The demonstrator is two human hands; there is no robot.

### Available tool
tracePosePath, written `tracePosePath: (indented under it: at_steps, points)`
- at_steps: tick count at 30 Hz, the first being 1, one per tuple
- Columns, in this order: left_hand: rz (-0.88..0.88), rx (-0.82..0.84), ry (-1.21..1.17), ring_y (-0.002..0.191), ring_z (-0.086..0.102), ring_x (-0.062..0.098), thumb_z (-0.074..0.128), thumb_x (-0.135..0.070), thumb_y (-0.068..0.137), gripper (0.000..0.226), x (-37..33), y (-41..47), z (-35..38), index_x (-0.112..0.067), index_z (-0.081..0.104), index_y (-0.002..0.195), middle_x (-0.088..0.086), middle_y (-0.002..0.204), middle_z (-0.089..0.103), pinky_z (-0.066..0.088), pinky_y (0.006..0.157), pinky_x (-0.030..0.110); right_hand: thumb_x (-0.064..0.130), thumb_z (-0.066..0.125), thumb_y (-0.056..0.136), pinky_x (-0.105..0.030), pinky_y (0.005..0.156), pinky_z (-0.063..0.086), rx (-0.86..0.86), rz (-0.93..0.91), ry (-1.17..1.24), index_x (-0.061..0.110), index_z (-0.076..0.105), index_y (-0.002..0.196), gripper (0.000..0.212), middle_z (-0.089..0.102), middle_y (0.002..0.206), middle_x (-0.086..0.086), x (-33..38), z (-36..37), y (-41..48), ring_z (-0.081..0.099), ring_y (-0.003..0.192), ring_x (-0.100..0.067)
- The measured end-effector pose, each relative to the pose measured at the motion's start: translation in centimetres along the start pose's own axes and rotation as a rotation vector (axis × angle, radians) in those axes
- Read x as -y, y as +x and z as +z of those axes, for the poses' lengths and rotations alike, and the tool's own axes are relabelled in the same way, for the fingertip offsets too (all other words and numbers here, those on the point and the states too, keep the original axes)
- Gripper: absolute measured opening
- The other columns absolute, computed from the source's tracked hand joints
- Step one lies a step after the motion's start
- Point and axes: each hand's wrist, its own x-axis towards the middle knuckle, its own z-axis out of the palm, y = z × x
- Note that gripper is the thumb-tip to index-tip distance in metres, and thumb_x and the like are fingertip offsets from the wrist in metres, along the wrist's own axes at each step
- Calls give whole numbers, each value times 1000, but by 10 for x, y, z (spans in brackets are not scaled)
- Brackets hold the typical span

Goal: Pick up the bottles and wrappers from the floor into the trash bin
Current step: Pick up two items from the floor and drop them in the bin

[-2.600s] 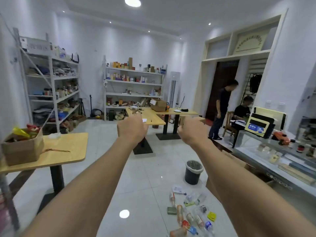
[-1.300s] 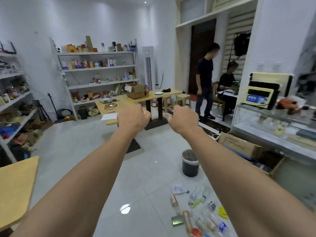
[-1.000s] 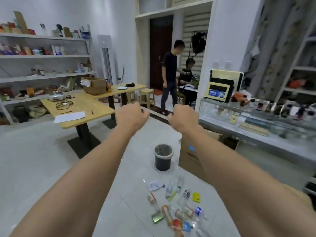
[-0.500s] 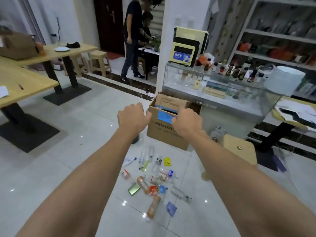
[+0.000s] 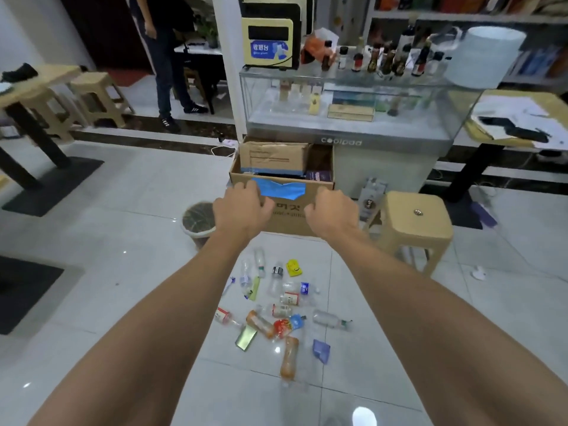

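Several plastic bottles and wrappers lie scattered on the white tiled floor below my outstretched arms: an orange bottle (image 5: 289,358), a clear bottle (image 5: 330,319), a yellow wrapper (image 5: 293,267), a green wrapper (image 5: 246,338), a purple wrapper (image 5: 321,350). A dark trash bin (image 5: 198,224) with a liner stands on the floor left of my left hand. My left hand (image 5: 242,210) and my right hand (image 5: 332,212) are held out in front of me, fingers curled, holding nothing, well above the litter.
An open cardboard box (image 5: 282,176) stands behind my hands against a glass display counter (image 5: 353,118). A tan stool (image 5: 412,222) is at the right, tables and stools at the left. A person (image 5: 167,56) stands at the back.
My view has turned right and tilted down toward the litter. The bin, box and bottles now sit closer and more centred. My hands stay held out and empty.
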Motion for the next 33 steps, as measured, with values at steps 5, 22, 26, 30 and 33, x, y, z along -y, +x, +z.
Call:
tracePosePath:
  at_steps: [5, 22, 26, 30, 33]
  points:
    - [47, 75, -63, 96, 58, 31, 43, -42, 90, 36, 45, 15, 47, -13, 55, 106, 8, 104, 60, 46, 74, 39, 29, 45, 93, -31, 64, 38, 64, 76, -17, 11, 56, 109, 27, 65, 101, -11, 22, 59, -1, 62, 92, -31]
    - [-165, 531, -3, 104, 56, 26, 51, -42, 89, 36, 278, -105, 483, -20, 54, 117, 4, 112, 59, 44, 75, 36, 27, 46, 92, -36, 78, 48, 505, 384, -10, 11, 51, 116, 28, 61, 109, -10, -30, 530, -86, 59, 101, -32]
    - [-188, 586, 57, 105, 55, 26, 53, -40, 89, 39, 301, -124, 587, -19, 53, 122, 5, 112, 58, 44, 72, 36, 25, 49, 91, -36, 77, 50, 534, 386, -8, 13, 44, 129, 40, 57, 118, -10, -67, 628, -94, 59, 102, -30]
    - [-271, 576, -10, 113, 50, 28, 59, -36, 87, 49, 320, -136, 693, -22, 46, 132, 7, 119, 54, 45, 74, 39, 32, 53, 91, -39, 83, 50, 558, 366, -3, 20, 28, 141, 58, 46, 131, -9, -86, 732, -104, 53, 114, -30]
    - [-258, 575, 17, 118, 44, 31, 62, -33, 86, 62, 330, -155, 761, -19, 37, 141, 11, 129, 46, 47, 78, 44, 37, 56, 88, -43, 86, 48, 588, 373, -2, 27, 14, 147, 74, 31, 142, -9, -95, 802, -117, 43, 122, -31]
